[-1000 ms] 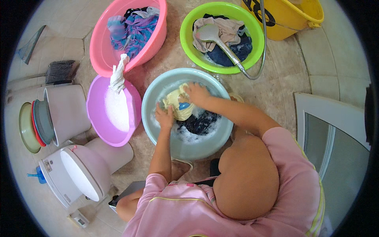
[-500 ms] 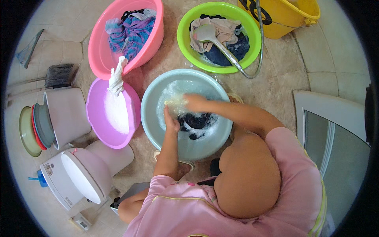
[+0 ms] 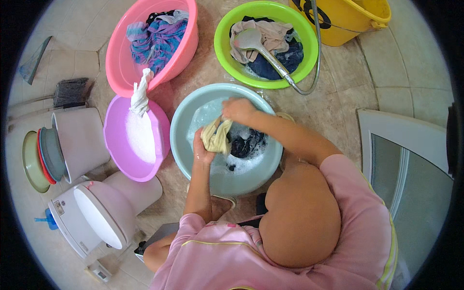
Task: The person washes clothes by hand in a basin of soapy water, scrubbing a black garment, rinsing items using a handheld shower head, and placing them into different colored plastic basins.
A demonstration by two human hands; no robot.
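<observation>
Both hands worked over the blue basin (image 3: 193,164). Left hand (image 3: 202,149) and right hand (image 3: 239,110) each closed on the pale cloth (image 3: 216,137), stretched between them above suds and a dark garment (image 3: 246,144). Purple basin (image 3: 159,145) sat just left.

Head view, straight down (close)

Cloth (image 3: 216,137) in basin (image 3: 193,166), tub (image 3: 159,145) left.
</observation>
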